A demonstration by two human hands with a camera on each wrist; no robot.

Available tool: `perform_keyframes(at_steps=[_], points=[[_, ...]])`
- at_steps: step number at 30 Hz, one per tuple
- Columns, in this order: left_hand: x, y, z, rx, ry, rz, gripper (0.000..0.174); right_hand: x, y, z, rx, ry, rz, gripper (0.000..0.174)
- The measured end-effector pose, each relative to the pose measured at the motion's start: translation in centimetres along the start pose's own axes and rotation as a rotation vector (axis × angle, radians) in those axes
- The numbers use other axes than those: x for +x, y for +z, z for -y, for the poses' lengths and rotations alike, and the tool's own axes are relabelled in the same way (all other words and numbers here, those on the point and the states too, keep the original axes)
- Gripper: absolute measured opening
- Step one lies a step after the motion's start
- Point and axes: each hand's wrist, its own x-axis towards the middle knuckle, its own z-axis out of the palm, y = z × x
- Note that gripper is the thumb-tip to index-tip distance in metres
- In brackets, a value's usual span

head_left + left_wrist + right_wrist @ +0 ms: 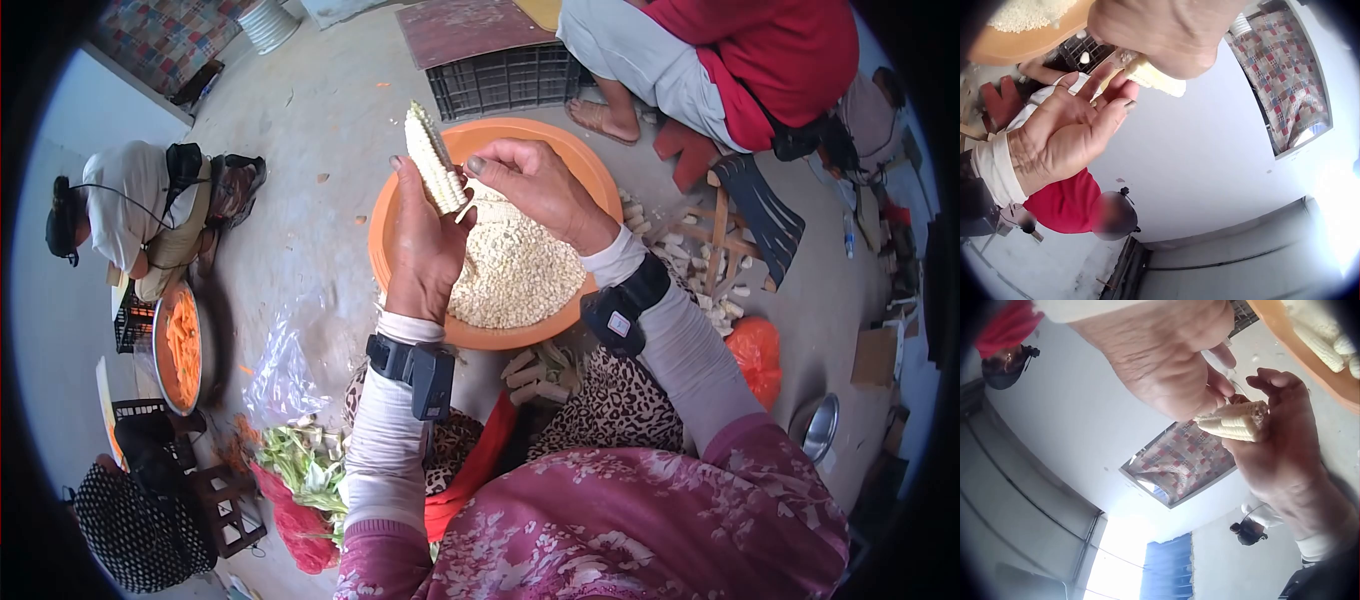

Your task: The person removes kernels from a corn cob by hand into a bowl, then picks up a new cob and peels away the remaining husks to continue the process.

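My left hand (425, 245) grips cob (430, 155), right hand (545, 190) loosely open beside it, contact unclear; best brace cob firmly, low over tub (505, 338) beneath both hands so loose kernels (520, 275) land inside.

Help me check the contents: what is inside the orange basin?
The orange basin holds a heap of loose kernels and a few cobs. What lies under the heap is covered and cannot be seen.
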Motion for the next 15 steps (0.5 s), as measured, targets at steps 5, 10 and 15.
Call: perform_keyframes(at_steps=[5, 10, 15], points=[[-0.4, 0.9, 0.6, -0.018, 0.043, -0.009, 0.057, -0.3, 1.8, -0.8, 0.158, 0.064, -0.060, 0.041], [-0.2, 0.8, 1.0, -0.042, 0.061, 0.032, 0.057, -0.2, 2.4, -0.8, 0.187, 0.105, -0.076, 0.047], [0.1, 0.3, 1.2, -0.065, 0.042, 0.067, 0.056, 0.1, 3.1, -2.1, 0.212, 0.067, -0.122, 0.046]])
